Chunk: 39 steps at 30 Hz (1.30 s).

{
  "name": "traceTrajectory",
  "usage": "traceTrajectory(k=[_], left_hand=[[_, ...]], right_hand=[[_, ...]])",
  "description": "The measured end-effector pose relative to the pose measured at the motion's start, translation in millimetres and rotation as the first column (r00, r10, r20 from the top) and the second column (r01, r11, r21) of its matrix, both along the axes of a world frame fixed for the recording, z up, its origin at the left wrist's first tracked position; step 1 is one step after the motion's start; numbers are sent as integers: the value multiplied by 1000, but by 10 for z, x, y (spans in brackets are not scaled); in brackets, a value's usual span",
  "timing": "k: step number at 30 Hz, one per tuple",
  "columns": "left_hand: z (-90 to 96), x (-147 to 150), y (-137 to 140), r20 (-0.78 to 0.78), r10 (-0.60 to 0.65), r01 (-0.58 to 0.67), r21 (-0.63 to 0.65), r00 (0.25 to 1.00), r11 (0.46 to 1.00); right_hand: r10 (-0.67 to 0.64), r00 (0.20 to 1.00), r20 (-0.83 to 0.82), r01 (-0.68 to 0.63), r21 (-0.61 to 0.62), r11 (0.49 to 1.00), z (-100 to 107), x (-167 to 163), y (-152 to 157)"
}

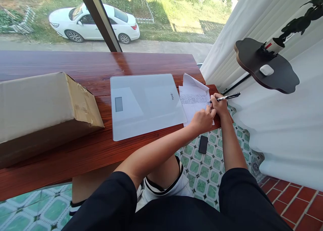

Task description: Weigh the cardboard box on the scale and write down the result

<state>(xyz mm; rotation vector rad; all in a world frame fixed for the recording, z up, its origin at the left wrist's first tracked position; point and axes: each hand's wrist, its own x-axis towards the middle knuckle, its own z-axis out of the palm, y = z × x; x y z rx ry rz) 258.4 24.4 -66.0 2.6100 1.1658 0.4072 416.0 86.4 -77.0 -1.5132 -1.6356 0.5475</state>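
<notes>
The person's right hand is closed around a pen, its fingers gathered near the writing end. The pen slants, its tip down toward the paper and its rear end rising past the desk's right edge. It looks mostly black, with a lighter stretch along the barrel.

The left hand lies just beside the right one, at the lower right part of the paper, its fingers bent and drawn close together; whether they pinch anything cannot be told.

The paper rests at the right end of the desk, close to the near right corner. It is white, with dense rows of small dark handwriting across its middle, too small to read; the part below looks mostly blank. Toward the far edge of the desk, white paper folds or curls over at a slant.

Just left of the paper lies a pale, glossy flat panel with a grey rectangle and small dark lettering. A cardboard box stands along the desk's left side.
</notes>
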Motion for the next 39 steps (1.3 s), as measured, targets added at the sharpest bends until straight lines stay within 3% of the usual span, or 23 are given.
traceTrajectory(k=[19,39], left_hand=[[39,-10,-2,-18,-3,3,-38,1000,999],[17,-1,-7,-6,4,-4,4,1000,1000]], right_hand=[[16,1000,-26,-15,18,1000,-113,96,51],[0,997,78,-5,66,998,-3,19,14]])
